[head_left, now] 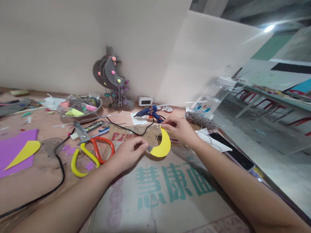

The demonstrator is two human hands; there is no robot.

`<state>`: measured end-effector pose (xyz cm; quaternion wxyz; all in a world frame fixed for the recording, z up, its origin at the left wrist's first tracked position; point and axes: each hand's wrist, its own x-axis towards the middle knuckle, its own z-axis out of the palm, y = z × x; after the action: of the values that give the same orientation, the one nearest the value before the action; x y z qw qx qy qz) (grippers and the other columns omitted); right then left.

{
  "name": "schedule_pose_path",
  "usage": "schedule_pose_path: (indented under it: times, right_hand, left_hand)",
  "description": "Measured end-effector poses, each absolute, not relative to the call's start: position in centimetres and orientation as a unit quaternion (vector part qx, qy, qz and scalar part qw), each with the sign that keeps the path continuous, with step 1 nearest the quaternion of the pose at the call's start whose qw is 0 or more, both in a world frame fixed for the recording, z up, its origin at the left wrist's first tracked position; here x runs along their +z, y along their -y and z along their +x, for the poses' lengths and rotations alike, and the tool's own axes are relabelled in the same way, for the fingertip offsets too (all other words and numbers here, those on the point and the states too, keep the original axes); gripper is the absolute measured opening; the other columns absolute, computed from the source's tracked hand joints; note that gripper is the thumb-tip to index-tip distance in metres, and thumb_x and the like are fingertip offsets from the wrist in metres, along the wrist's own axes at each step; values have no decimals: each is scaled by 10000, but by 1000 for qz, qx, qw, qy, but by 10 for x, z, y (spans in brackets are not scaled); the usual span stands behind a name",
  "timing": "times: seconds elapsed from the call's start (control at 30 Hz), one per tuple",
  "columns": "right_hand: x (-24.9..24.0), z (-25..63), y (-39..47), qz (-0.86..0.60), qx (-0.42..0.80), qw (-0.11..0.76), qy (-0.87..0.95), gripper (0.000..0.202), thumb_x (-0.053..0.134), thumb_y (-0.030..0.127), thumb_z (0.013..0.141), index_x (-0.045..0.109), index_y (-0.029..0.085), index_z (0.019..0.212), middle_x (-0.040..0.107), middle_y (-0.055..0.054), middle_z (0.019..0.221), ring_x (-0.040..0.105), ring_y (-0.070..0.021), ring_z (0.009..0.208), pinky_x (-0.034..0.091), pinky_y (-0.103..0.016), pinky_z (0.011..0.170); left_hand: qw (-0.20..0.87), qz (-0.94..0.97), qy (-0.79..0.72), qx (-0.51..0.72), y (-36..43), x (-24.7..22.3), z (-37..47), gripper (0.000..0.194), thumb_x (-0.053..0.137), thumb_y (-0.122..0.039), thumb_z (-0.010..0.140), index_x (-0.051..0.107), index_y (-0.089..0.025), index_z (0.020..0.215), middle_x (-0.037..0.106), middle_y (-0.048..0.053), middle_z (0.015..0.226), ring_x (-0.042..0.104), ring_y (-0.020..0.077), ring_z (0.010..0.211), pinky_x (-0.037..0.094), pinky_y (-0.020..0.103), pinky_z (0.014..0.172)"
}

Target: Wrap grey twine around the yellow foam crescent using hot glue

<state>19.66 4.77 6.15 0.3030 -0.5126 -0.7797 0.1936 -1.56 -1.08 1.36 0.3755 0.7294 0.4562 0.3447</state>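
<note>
A yellow crescent cutout (164, 146) is held above the printed cardboard (159, 212). My left hand (131, 152) pinches its lower left end, where a small grey patch shows beside the thumb. With thumb and fingers together, my right hand (178, 129) grips the crescent's upper tip. A thin strand seems to run across the gap between the tips, too faint to make out. Just behind the hands, a blue glue gun (148, 111) lies with its nozzle over a white paper square (139, 119). Large scissors (91, 143) with yellow and red handles lie open left of my left hand.
Grey crescent ornaments with pompoms (112, 75) stand against the wall. A bowl of pompoms (78, 111) is at back left, purple sheets (13, 164) at left. Grey yarn (199, 120), a phone (234, 151) and a clear bottle (217, 93) sit right. A black cord (60, 168) crosses the table.
</note>
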Motion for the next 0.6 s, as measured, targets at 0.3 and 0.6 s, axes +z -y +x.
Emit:
schedule_pose_path:
  times: [0.3, 0.6]
  right_hand:
    - [47, 198, -55, -517, 233, 365, 738, 242, 546, 358, 764, 623, 129, 763, 614, -24, 677, 531, -131, 598, 417, -251, 572]
    - [54, 191, -43, -398, 235, 329, 823, 273, 623, 232, 714, 671, 187, 979, 601, -89, 1098, 541, -242, 1038, 402, -384, 915]
  left_hand:
    - [414, 742, -417, 322, 10, 16, -18, 234, 443, -340, 823, 560, -158, 736, 576, -3, 711, 515, 136, 700, 374, 223, 627]
    - [451, 671, -442, 389, 9, 15, -17, 249, 453, -370, 820, 548, -161, 722, 534, -22, 662, 479, 111, 632, 366, 206, 599]
